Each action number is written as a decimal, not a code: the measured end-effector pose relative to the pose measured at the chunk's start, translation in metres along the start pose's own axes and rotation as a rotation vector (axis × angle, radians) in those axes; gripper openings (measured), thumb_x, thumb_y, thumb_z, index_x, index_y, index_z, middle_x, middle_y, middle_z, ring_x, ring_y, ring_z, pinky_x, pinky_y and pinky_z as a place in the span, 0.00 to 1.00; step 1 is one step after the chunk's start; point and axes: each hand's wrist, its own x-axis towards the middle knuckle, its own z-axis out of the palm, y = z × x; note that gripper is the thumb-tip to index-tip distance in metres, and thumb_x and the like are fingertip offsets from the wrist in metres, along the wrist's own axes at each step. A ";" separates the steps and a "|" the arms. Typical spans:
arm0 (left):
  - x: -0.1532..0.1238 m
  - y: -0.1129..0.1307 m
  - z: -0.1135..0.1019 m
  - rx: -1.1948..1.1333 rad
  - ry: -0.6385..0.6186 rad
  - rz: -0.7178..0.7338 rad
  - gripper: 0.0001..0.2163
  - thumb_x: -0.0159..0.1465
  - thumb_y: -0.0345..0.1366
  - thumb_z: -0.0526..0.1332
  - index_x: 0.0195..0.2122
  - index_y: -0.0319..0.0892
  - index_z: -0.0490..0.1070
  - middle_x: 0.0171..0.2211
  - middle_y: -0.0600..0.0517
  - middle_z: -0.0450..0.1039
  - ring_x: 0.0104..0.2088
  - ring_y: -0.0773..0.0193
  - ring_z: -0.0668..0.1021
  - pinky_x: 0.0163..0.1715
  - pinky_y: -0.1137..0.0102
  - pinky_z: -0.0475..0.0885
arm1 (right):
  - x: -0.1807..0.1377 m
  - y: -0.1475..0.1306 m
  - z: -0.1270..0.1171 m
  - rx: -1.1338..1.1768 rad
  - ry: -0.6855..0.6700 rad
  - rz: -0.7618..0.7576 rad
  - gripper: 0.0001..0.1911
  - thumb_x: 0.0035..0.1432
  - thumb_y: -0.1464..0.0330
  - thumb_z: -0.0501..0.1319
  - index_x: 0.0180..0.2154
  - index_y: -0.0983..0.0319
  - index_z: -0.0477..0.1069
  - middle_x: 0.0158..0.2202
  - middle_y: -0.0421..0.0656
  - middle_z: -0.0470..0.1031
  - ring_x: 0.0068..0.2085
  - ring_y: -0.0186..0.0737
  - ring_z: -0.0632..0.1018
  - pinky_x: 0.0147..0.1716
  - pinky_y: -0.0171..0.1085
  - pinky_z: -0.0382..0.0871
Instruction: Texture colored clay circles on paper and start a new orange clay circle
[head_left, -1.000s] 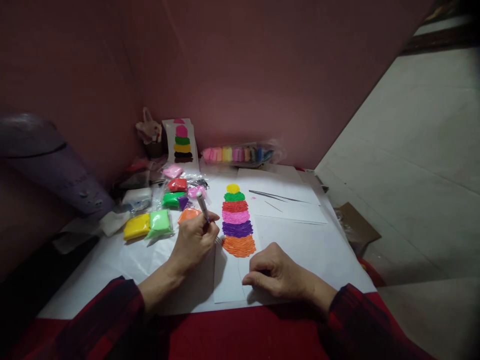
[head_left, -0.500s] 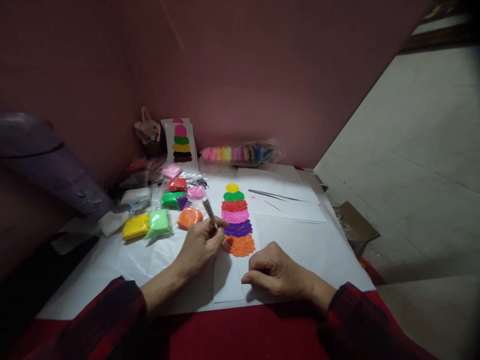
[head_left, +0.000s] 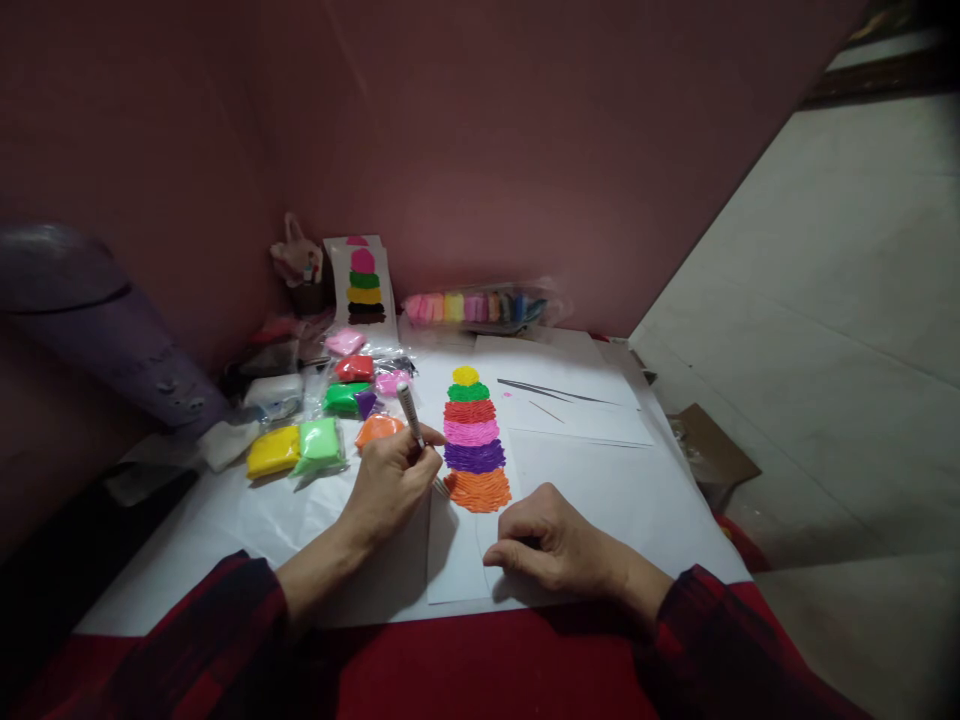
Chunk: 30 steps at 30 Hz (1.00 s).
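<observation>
My left hand [head_left: 397, 482] is closed around a slim white marker [head_left: 409, 412], held tilted with its lower end close to the left edge of the orange band. The layered clay picture [head_left: 475, 456] lies on a white paper sheet [head_left: 457, 575], with yellow at the top, then green, red, pink, purple and orange. Its surface looks ridged. My right hand [head_left: 547, 540] rests with curled fingers on the paper, below and right of the orange band, and nothing shows in it.
Several bagged clay blocks, among them a yellow one [head_left: 273, 452], lie at the left. Behind stand a card with stacked colours [head_left: 365, 280] and a bag of clay sticks [head_left: 472, 307]. Tweezers [head_left: 544, 389] and a toothpick [head_left: 547, 412] lie right. A purple bottle [head_left: 112, 320] stands far left.
My left hand has shifted slightly left with the marker, whose lower end has moved from over the orange band to its left edge. My right hand has stayed in place.
</observation>
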 end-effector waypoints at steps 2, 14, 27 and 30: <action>0.000 0.001 0.001 -0.038 0.001 -0.014 0.10 0.55 0.35 0.55 0.31 0.38 0.74 0.15 0.59 0.62 0.15 0.72 0.63 0.16 0.76 0.57 | 0.000 0.000 0.000 -0.010 -0.003 -0.004 0.26 0.63 0.59 0.58 0.15 0.63 0.63 0.14 0.34 0.59 0.18 0.27 0.57 0.20 0.31 0.51; 0.000 0.000 0.001 0.013 0.005 0.010 0.08 0.54 0.34 0.56 0.29 0.39 0.74 0.13 0.60 0.62 0.14 0.72 0.63 0.16 0.76 0.57 | 0.000 -0.001 -0.001 -0.015 -0.008 0.009 0.27 0.63 0.58 0.57 0.15 0.63 0.63 0.14 0.34 0.60 0.18 0.27 0.57 0.20 0.31 0.51; 0.001 0.002 0.003 -0.025 -0.051 -0.057 0.08 0.54 0.34 0.54 0.29 0.40 0.73 0.14 0.59 0.63 0.13 0.72 0.63 0.14 0.76 0.57 | 0.000 -0.002 -0.001 -0.014 -0.002 0.021 0.26 0.63 0.58 0.58 0.15 0.64 0.64 0.14 0.34 0.60 0.18 0.27 0.57 0.20 0.31 0.51; 0.002 0.001 0.001 0.003 -0.039 -0.052 0.09 0.53 0.33 0.54 0.29 0.39 0.73 0.13 0.60 0.62 0.13 0.72 0.62 0.14 0.76 0.56 | 0.000 -0.002 -0.001 -0.002 0.002 0.016 0.27 0.63 0.58 0.58 0.15 0.64 0.64 0.14 0.34 0.60 0.18 0.27 0.57 0.20 0.31 0.51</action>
